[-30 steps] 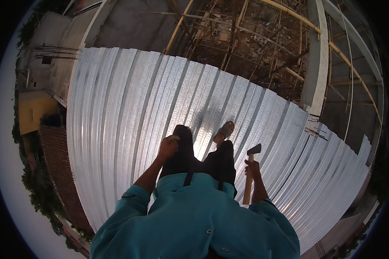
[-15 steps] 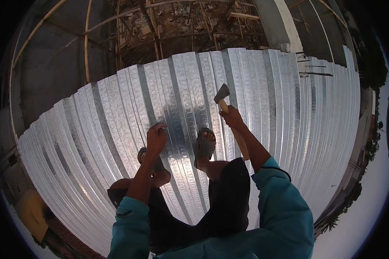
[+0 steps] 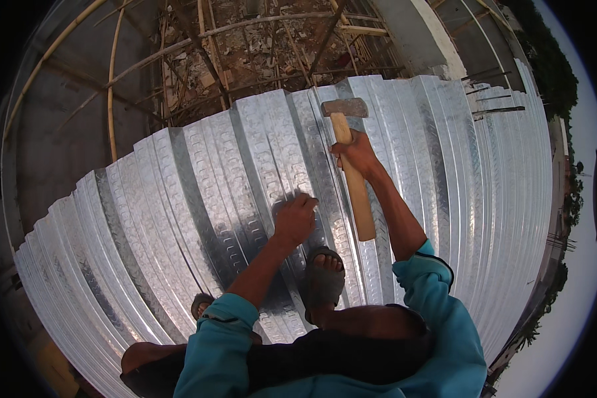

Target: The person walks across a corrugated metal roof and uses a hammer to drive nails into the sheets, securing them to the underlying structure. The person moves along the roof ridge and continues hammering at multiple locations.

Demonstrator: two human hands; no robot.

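Note:
My right hand (image 3: 358, 156) grips a hammer (image 3: 353, 179) near the top of its pale wooden handle. The hammer's dark, worn metal head points away from me, above the ribbed metal sheet (image 3: 212, 172). My left hand (image 3: 296, 219) is closed, its fingers bent together low over a rib of the sheet, left of the hammer. Whatever it may be holding is hidden or too small to make out. Just nearer than that hand, my sandalled right foot (image 3: 325, 278) rests on the sheet. The other sandalled foot (image 3: 202, 304) is farther left, partly covered by my arm and leg.
Past the sheet's far edge is a drop to rubble-strewn ground (image 3: 259, 56), crossed by bamboo poles (image 3: 116, 86). A concrete beam (image 3: 421, 40) stands at the far right. Near it, thin dark bars (image 3: 501, 109) stick out over the sheet.
My left hand has moved right and slightly forward, closer to the hammer. The right hand has risen a little, turning the hammer head sideways. My knees have swung and the view has shifted.

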